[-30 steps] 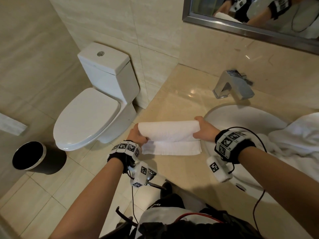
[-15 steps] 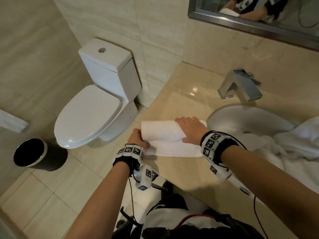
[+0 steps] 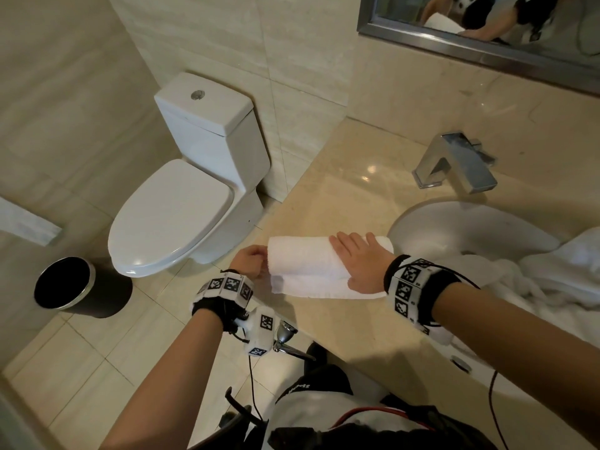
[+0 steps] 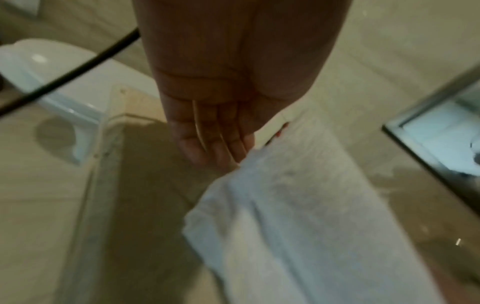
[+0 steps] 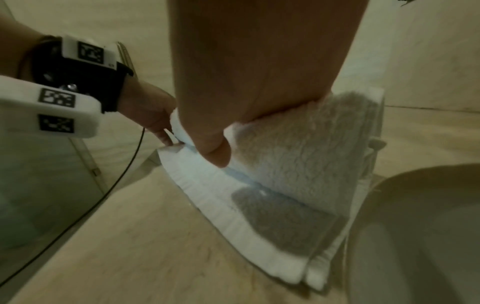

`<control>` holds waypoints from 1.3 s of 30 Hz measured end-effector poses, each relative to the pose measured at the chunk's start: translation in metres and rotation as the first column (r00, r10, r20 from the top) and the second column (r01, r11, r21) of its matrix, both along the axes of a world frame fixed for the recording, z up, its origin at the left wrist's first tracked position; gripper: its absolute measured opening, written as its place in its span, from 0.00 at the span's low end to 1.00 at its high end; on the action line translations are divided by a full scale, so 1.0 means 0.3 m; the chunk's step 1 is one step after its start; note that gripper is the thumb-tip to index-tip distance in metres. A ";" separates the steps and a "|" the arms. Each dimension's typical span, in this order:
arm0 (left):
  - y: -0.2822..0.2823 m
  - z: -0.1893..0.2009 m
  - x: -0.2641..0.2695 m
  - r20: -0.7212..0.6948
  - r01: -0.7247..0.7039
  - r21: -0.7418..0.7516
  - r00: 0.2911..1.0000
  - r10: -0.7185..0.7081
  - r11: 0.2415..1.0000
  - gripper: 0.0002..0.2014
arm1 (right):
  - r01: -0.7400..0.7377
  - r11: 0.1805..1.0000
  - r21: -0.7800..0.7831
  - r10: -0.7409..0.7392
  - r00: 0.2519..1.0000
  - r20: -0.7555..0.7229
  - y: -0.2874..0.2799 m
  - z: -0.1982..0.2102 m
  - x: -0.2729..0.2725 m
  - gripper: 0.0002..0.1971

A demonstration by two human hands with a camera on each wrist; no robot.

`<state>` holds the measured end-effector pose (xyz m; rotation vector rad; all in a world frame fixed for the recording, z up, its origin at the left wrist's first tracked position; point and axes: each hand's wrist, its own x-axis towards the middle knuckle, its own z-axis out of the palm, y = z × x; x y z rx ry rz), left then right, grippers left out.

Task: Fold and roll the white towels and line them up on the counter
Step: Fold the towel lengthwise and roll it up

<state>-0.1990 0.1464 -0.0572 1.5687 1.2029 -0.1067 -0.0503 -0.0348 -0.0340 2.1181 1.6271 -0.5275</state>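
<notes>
- Lying across the near left part of the table [image 3: 341, 190], one towel [image 3: 305, 261], mostly rolled, with a flat tail left unrolled on the near side.
- Judging progress as early: no finished roll showing anywhere on the table, so lining up not yet begun.
- Waiting in a loose white heap [image 3: 558, 267] at the right, spilling over the sink [image 3: 470, 228]: more towels, count impossible to tell, none folded.
- Pressing down flat on the roll's right half, the right hand [image 3: 360, 261], fingers straight and spread, thumb at the seam between roll and tail.
- Steadying the roll's left end, the left hand [image 3: 250, 259]; fingers curling against the end in the head view, looking fairly straight in the blurred left wrist view, so grip hard to call.
- Remaining, by my reading: rolling in the tail, setting the roll in place, then repeating for the heap.
- Standing beyond the table's left edge, a toilet [image 3: 181, 203] with lid closed; roll end sitting close to that edge, so a slip likely dropping it to the floor.
- Taking up the right half of the table, the sink and heap, leaving the strip at left and toward the wall for the row.
- Standing at the back behind the sink, a tap [image 3: 454, 160]; above it a mirror [image 3: 487, 34].
- Sitting on the floor at far left, a dark bin [image 3: 65, 284], well apart from the work.
</notes>
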 end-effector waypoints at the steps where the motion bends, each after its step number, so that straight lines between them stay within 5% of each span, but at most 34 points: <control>1: -0.004 0.019 0.002 0.092 -0.087 -0.066 0.991 0.092 0.994 0.17 | -0.007 1.000 -0.021 0.007 1.000 -0.027 -0.010 0.005 0.002 0.43; 3: -0.018 0.048 0.014 0.189 -0.041 -0.081 0.980 0.055 0.996 0.21 | -0.016 0.998 -0.062 0.010 0.995 -0.094 -0.030 0.014 0.003 0.42; 4: -0.025 0.053 0.017 0.162 0.115 -0.004 0.980 -0.112 0.993 0.25 | -0.016 0.996 -0.088 0.003 0.990 -0.138 -0.038 0.020 0.004 0.43; 6: -0.037 0.043 0.021 0.008 0.444 0.128 0.894 -0.449 0.887 0.31 | -0.008 0.989 -0.146 -0.026 0.972 -0.232 -0.050 0.036 0.006 0.44; 8: -0.035 0.028 0.022 -0.101 0.613 0.183 0.789 -0.606 0.768 0.33 | 0.007 0.987 -0.160 -0.061 0.940 -0.336 -0.063 0.057 0.013 0.45; 14: -0.077 0.014 0.014 -0.491 0.858 0.394 0.499 -0.714 0.328 0.39 | 0.404 0.911 -0.078 -0.378 0.747 -0.547 -0.116 0.049 0.095 0.37; 17: -0.104 -0.003 -0.007 -0.528 0.850 0.481 0.476 -0.703 0.214 0.41 | 0.432 0.888 -0.160 -0.440 0.692 -0.572 -0.134 0.038 0.089 0.35; 21: -0.080 0.018 -0.018 -0.354 0.848 0.402 0.492 -0.796 0.345 0.44 | 0.424 0.894 -0.145 -0.427 0.707 -0.563 -0.146 0.025 0.073 0.36; 25: -0.037 0.049 -0.010 -0.160 0.838 0.174 0.542 -0.825 0.517 0.52 | 0.339 0.938 -0.067 -0.329 0.817 -0.474 -0.172 -0.005 0.056 0.40; 29: -0.027 0.057 -0.031 -0.189 0.788 0.088 0.614 -0.766 0.610 0.40 | 0.244 0.966 0.092 -0.198 0.915 -0.351 -0.188 -0.028 0.045 0.38; 33: -0.042 0.048 -0.010 -0.241 0.711 0.179 0.702 -0.670 0.680 0.49 | 0.261 0.944 0.201 -0.198 0.937 -0.286 -0.162 -0.032 0.087 0.39; 35: -0.049 0.048 0.027 -0.288 0.691 0.201 0.719 -0.633 0.694 0.53 | 0.419 0.882 0.215 -0.314 0.863 -0.395 -0.150 -0.032 0.109 0.43; 39: -0.059 0.049 0.067 -0.377 0.642 0.180 0.744 -0.551 0.745 0.49 | 0.791 0.606 0.079 -0.539 0.482 -0.690 -0.141 -0.036 0.157 0.46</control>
